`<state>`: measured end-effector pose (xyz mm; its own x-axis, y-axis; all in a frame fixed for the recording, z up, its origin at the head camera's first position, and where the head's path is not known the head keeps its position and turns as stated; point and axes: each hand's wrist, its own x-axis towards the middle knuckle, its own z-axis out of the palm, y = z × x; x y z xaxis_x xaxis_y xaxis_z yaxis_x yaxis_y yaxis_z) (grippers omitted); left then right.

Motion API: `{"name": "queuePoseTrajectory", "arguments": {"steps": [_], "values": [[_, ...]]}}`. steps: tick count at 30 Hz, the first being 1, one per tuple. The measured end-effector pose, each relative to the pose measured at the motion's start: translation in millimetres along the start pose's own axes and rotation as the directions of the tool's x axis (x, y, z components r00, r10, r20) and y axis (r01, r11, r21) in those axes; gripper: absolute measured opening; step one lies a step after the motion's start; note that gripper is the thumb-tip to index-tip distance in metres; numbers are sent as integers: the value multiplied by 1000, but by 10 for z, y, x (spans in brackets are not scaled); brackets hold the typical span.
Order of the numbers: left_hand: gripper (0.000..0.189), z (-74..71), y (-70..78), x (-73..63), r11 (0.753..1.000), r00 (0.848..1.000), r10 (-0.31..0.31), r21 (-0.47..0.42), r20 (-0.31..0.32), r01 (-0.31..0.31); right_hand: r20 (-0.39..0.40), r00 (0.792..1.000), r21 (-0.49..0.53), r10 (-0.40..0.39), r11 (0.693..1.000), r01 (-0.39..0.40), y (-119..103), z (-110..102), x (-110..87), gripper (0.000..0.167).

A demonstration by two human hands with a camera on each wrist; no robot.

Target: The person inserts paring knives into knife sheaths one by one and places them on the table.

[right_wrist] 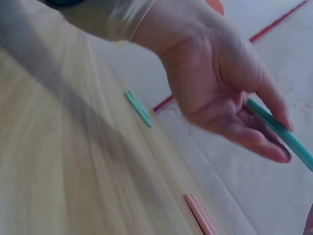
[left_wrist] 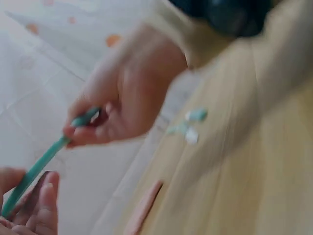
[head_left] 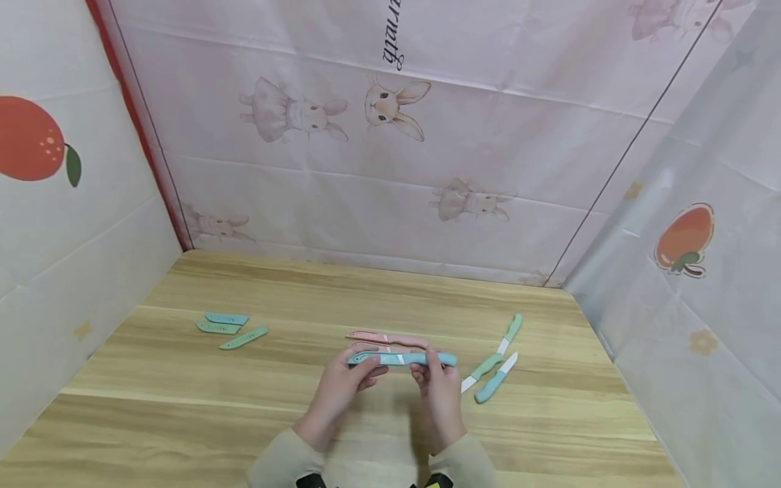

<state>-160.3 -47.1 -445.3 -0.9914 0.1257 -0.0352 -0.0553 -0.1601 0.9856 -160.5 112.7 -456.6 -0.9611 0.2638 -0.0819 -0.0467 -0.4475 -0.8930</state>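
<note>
In the head view a blue paring knife lies level between both hands, its blade inside a blue sheath except for a short white stretch by the handle. My left hand pinches the sheath end between thumb and fingers. At the other end, my right hand grips the handle. Just behind lie pink sheathed knives, partly covered by the blue one and the hands. The right wrist view shows the left hand on the sheath; the left wrist view, blurred, shows the right hand on the handle.
To the right on the wooden table lie bare white-bladed knives: a green-handled knife, another green-handled knife and a blue-handled knife. Far left are a blue sheath, a green sheath and another green sheath. Printed cloth walls surround the table.
</note>
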Motion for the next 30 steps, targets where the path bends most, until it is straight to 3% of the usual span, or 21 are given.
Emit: {"name": "queuePoseTrajectory", "arguments": {"steps": [2,4,6,8,11,13,15,16,18,21,26,29,30], "values": [[34,-48,57,25,980,995,78,182,56,-87,-11,1000,1,16,1000,-16,-28,-14,20,27],[33,-87,108,50,916,982,145,360,120,-180,-14,999,-9,34,999,-34,-52,-29,37,28],[30,-121,151,77,810,961,204,518,187,-273,0,998,-26,61,998,-61,-77,-43,52,28],[28,-156,188,105,686,935,250,636,251,-354,40,995,-46,93,995,-91,-105,-65,70,28],[28,-214,235,143,534,899,278,724,338,-437,116,985,-117,124,987,-110,-158,-118,105,29],[27,-258,259,164,459,891,269,764,366,-452,168,978,-225,122,971,-82,-201,-164,138,32],[25,-295,272,189,401,891,242,797,384,-452,231,968,-381,99,925,-4,-245,-211,179,36],[24,-311,276,203,369,893,227,814,389,-449,257,963,-466,86,883,46,-269,-231,202,36],[21,-334,280,232,311,893,200,838,403,-448,327,943,-620,58,767,168,-315,-264,252,33],[16,-346,266,287,218,878,168,852,448,-476,425,904,-763,45,555,331,-359,-291,337,23],[8,-326,141,410,34,843,120,846,525,-532,551,832,-819,64,232,525,-293,-301,436,18],[6,-298,24,500,-81,822,117,831,557,-551,606,792,-795,77,91,600,-213,-304,486,17],[4,-288,-5,524,-107,814,126,824,567,-557,614,784,-789,89,66,611,-195,-303,502,17]]}}
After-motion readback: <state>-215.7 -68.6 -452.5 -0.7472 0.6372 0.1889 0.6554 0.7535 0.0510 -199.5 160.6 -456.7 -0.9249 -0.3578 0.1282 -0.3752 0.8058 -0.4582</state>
